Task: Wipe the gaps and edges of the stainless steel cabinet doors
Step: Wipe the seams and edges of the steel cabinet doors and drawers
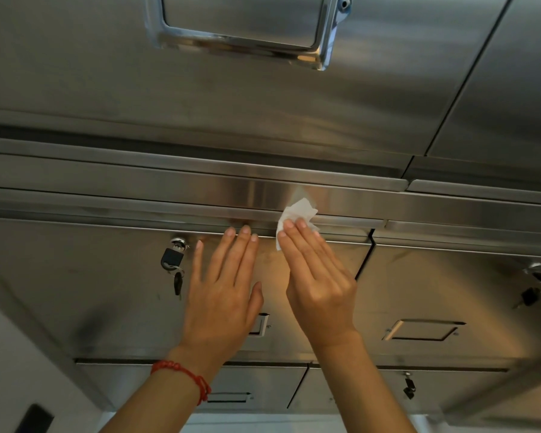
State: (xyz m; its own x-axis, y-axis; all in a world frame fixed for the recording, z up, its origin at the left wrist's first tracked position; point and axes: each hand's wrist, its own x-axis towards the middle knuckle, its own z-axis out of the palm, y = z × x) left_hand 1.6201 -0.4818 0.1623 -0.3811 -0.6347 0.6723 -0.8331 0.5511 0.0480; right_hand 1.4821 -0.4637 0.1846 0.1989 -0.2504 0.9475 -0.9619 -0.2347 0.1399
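A person's left hand, a red braided cord bracelet at its wrist, lies flat with fingers spread on a brushed stainless steel cabinet door, holding nothing. Just right of it, the right hand presses a crumpled white paper wipe under its extended fingertips against the door's top edge, the grip flattened on the wipe rather than closed around it. Left of the hands, a small black padlock with keys hangs from the door's latch. Beyond the wipe runs a horizontal steel rail, and above that an upper door with a recessed chrome pull handle.
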